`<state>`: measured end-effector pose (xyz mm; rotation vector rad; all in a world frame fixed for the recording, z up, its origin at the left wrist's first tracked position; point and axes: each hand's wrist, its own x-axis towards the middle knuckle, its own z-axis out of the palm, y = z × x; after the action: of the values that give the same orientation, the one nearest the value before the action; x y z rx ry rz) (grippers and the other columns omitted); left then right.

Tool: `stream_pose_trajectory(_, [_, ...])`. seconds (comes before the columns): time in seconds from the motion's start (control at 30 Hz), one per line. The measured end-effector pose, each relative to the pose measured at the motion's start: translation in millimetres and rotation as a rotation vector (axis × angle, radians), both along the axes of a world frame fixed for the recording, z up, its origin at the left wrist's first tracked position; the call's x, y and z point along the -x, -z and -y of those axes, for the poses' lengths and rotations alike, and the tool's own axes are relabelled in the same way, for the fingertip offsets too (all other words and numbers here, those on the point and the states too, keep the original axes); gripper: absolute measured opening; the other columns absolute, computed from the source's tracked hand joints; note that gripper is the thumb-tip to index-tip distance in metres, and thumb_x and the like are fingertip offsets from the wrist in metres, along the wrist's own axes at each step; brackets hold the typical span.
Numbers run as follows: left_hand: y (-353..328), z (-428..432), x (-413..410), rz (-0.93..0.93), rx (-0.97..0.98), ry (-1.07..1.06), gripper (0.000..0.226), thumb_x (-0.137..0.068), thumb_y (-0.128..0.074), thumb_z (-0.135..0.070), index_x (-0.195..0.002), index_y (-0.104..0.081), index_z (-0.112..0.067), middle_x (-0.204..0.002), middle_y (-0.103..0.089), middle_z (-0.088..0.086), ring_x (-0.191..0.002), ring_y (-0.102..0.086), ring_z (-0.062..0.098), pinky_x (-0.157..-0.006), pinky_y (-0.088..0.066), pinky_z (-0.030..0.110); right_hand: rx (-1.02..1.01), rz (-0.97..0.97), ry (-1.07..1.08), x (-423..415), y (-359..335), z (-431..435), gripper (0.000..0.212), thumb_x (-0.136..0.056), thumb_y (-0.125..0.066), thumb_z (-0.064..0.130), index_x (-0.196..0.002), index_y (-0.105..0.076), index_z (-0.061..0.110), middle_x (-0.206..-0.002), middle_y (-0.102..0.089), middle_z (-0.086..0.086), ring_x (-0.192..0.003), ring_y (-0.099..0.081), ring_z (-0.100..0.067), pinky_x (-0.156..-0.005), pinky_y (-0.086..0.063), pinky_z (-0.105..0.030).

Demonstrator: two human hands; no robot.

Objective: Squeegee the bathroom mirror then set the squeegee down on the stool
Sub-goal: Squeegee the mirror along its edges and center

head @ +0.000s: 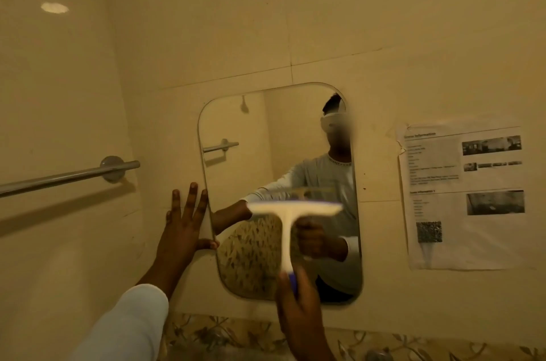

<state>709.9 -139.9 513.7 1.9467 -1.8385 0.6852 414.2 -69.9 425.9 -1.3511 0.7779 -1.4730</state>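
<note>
A rounded rectangular mirror hangs on the cream tiled wall. A white T-shaped squeegee with a purple handle end is held upright before the mirror's lower half, its blade horizontal and blurred. My right hand grips the handle from below. My left hand lies flat with spread fingers on the wall at the mirror's left edge, its thumb touching the rim. The stool is out of view.
A metal towel bar juts from the left wall, close to my left arm. A printed paper sheet is stuck to the wall right of the mirror. A floral tile border runs below.
</note>
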Motion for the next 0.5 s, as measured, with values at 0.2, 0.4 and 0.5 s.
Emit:
stream_pose_trajectory(0.2, [0.0,-2.5,2.4,-0.02,-0.022,-0.046,0.14,-0.059,-0.058,-0.089,-0.156,0.025,-0.031,-0.168,0.026,0.005,-0.151,0.026,0.042,-0.111,-0.024,0.075,0.302,0.112,-0.193,-66.2,-147.7,47.9,0.034,-0.103,-0.06,0.045,-0.095,-0.06,0.013,-0.069,-0.054,-0.004,-0.058,-0.051,-0.019,-0.055,-0.046,-0.032])
stream_pose_trajectory(0.4, [-0.6,1.1,4.7,-0.021,-0.021,-0.143,0.149,-0.059,-0.076,-0.078,-0.154,0.028,-0.03,-0.163,0.037,0.001,-0.148,0.034,0.039,-0.116,-0.021,0.07,0.297,0.144,-0.257,-102.6,-177.3,73.9,0.023,-0.106,-0.06,0.04,-0.095,-0.059,0.021,-0.064,-0.056,0.006,-0.052,-0.052,-0.008,-0.053,-0.048,-0.024])
stream_pose_trajectory(0.5, [-0.9,0.3,4.2,-0.016,-0.025,-0.133,0.146,-0.06,-0.075,-0.079,-0.156,0.024,-0.029,-0.163,0.036,0.002,-0.148,0.034,0.039,-0.115,-0.018,0.07,0.296,0.1,-0.196,-113.3,-170.0,80.1,0.024,-0.106,-0.059,0.044,-0.093,-0.059,0.025,-0.07,-0.057,0.006,-0.061,-0.054,-0.01,-0.062,-0.05,-0.028])
